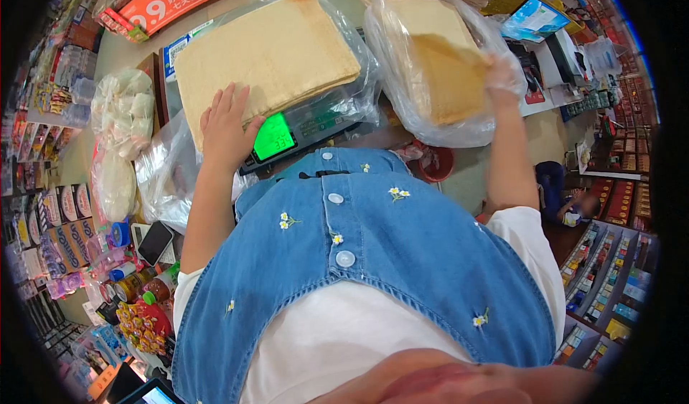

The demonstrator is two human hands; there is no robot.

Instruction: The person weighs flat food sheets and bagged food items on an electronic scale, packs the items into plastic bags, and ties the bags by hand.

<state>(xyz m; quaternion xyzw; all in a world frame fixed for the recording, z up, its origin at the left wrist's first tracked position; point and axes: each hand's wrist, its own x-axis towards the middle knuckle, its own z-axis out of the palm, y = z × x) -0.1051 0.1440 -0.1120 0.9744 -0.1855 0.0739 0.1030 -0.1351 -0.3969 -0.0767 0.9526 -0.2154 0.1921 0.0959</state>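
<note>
A stack (265, 52) tops the scale (308, 135), left hand (228, 130) spread loosely — sheets (448, 81) remain bagged, right hand (504, 78) blurred, grip unclear.

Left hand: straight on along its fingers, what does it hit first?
The stack of tan sheets: the left hand's fingers already lie over its near part. If they skim the top instead, the way looks free to the far edge; exact contact is hard to judge from this one view.

Blue denim pinafore (423, 260), sleeveless, scoop-necked, edges stitched. Pale round buttons (345, 259) down the front. I see scattered daisy motifs (394, 191): white petals, yellow centres, green stems. White T-shirt (344, 336) beneath, short-sleeved.
</note>
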